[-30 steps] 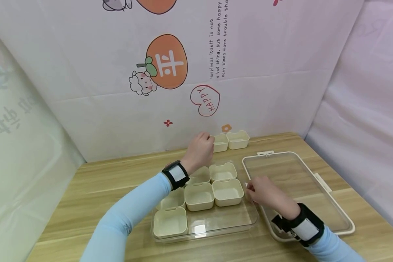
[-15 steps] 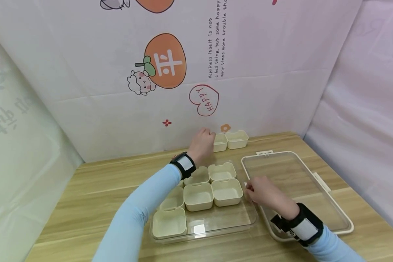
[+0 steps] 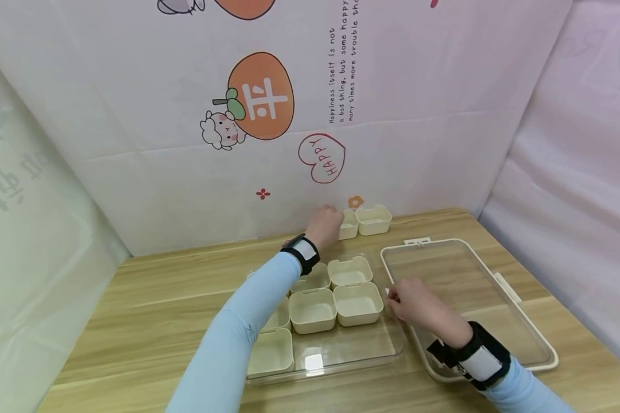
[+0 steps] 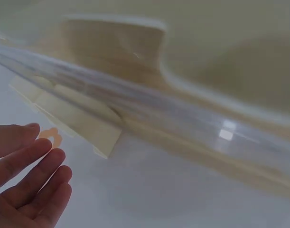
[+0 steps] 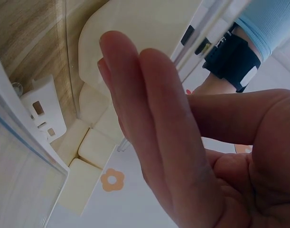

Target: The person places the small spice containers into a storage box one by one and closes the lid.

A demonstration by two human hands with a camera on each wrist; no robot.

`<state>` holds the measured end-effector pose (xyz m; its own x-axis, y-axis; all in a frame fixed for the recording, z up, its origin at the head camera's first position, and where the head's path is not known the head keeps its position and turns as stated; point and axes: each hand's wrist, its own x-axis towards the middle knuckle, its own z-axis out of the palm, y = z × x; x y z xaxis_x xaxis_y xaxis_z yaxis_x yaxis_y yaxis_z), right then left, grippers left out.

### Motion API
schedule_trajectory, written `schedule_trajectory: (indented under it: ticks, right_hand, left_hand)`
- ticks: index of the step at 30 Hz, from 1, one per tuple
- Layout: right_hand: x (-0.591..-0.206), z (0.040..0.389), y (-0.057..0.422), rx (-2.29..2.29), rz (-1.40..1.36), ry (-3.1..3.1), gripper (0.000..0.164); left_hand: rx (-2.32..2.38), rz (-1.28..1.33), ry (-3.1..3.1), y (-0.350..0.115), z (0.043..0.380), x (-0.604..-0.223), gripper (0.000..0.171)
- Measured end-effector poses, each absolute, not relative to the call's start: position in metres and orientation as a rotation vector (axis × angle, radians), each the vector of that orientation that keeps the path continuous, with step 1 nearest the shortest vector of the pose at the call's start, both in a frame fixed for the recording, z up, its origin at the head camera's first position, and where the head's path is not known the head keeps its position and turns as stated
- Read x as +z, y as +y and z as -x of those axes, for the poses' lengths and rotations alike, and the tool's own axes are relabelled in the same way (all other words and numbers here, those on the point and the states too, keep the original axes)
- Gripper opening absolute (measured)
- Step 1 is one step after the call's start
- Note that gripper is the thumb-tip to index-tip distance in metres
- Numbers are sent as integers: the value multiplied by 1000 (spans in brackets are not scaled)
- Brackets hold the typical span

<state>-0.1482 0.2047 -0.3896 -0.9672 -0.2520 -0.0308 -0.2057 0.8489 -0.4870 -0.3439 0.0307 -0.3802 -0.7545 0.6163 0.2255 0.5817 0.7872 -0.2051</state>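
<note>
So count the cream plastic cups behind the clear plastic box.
2 visible near the white backdrop: the right cup and, beside it, the left cup, partly behind the left hand. Others may be hidden.

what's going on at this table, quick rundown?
A person has both hands at work around a clear bin partly filled with cream cups. The left hand is beside more cups at the back of the table, its fingers loosely bent and holding nothing. The right hand is at the bin's right edge; I can't tell whether it grips it. The lid is off, lying to the right of the bin.
</note>
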Motion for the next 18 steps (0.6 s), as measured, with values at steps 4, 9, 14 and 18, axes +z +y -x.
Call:
schedule_trajectory:
  ticks: [4, 9, 14, 18]
  right_hand:
    - [-390, 149, 206, -756, 367, 2939, 21]
    - [-391, 150, 206, -759, 369, 2944, 19]
    - [-392, 150, 207, -760, 376, 2944, 20]
    - [-392, 150, 207, -767, 373, 2943, 19]
  left_hand:
    - [236, 929, -2725, 38, 347, -381, 16]
    - [270, 924, -2735, 43, 350, -381, 19]
    - [273, 922, -2771, 45, 353, -383, 18]
    - [254, 913, -2816, 45, 354, -384, 18]
